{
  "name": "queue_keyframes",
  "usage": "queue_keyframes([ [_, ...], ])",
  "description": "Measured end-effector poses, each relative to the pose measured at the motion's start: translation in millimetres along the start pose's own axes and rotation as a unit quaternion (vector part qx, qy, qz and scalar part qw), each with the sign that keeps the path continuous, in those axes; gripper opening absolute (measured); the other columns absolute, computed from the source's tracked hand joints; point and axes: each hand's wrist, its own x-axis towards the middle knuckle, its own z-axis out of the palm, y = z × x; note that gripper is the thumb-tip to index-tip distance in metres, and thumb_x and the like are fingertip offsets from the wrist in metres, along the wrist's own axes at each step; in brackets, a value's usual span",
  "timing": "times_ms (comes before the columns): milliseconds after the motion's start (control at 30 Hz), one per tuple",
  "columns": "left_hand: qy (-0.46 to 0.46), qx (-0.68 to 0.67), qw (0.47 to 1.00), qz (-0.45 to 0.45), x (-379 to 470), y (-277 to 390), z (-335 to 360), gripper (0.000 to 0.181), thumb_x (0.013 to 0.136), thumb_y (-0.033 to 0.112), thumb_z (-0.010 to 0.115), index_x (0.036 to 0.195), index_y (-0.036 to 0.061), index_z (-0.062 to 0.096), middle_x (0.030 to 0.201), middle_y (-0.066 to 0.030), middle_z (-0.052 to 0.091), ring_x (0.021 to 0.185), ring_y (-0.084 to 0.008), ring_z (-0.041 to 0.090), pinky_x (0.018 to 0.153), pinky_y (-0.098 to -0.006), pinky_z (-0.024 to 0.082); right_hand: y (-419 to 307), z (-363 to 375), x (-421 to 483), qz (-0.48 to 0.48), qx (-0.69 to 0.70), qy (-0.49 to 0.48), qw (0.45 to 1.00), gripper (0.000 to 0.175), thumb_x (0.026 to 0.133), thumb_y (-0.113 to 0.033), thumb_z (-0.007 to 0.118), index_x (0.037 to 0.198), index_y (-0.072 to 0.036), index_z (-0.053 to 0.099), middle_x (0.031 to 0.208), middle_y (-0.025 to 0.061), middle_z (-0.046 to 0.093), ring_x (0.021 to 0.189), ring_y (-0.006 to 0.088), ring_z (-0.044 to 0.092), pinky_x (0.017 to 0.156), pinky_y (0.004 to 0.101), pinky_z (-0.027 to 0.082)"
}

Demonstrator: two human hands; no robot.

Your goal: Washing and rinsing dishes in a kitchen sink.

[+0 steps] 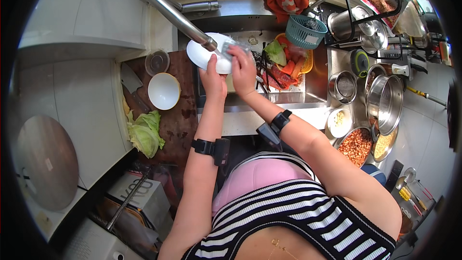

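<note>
Under the spout of the metal faucet [207,41], my left hand [213,79] grips a white dish [197,52] by its near rim, thumb on top. My right hand [243,70] presses a greyish scrubbing cloth [231,48] on the dish's right side. Cloth and fingers are blurred, so its exact material is unclear. Both hands are over the left part of the stainless steel sink [316,79]. To their right in the sink lies a yellow basket [309,59] with lettuce and orange-red pieces, and dark strips lie beside it.
A wooden board [177,126] at left bears a white bowl [164,91], a cleaver [131,79] and a lettuce [146,133]. A teal basket [306,30] sits at the sink's back right corner. Steel pots [384,104] and a bowl of peanuts [355,147] crowd the right counter.
</note>
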Motion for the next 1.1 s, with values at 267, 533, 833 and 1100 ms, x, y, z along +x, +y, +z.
queue_keyframes([
  [267,0.054,-0.023,0.997,0.053,0.3,12.8,5.2,0.047,0.092,0.018,0.055,0.131,-0.0047,0.041,0.121,-0.0140,0.055,0.110,-0.0255,0.056,0.092,-0.0369,0.048,3.3,6.3,4.7,0.031,-0.009,-0.012,0.999,0.028,0.083,-0.006,0.058,0.110,-0.007,0.064,0.123,0.0154,0.060,0.121,0.0320,0.053,0.104,0.0459,0.036],
  [533,0.008,0.041,0.997,0.065,25.5,6.6,-31.0,0.051,0.092,0.017,0.055,0.139,0.0095,0.035,0.134,-0.0107,0.047,0.118,-0.0267,0.052,0.092,-0.0414,0.049,-30.2,11.9,-18.0,-0.110,0.082,-0.059,0.989,0.023,0.079,-0.003,0.061,0.101,-0.004,0.066,0.120,0.0164,0.061,0.118,0.0335,0.055,0.101,0.0411,0.042],
  [833,0.038,-0.023,0.998,0.033,-0.6,3.8,-5.2,0.054,0.093,0.018,0.054,0.142,0.0133,0.032,0.134,-0.0105,0.047,0.119,-0.0269,0.052,0.092,-0.0431,0.050,4.3,17.4,-1.3,0.080,0.106,0.008,0.991,0.034,0.090,-0.011,0.050,0.122,-0.004,0.056,0.131,0.0180,0.053,0.124,0.0365,0.047,0.104,0.0404,0.036],
  [1100,0.007,0.039,0.999,0.008,-24.6,-2.2,-18.7,0.052,0.089,0.010,0.061,0.135,0.0061,0.038,0.126,-0.0103,0.053,0.111,-0.0225,0.057,0.089,-0.0368,0.050,41.4,2.4,-5.1,0.093,0.047,-0.052,0.993,0.040,0.095,-0.015,0.040,0.132,-0.004,0.051,0.139,0.0152,0.048,0.133,0.0299,0.039,0.111,0.0355,0.027],
])
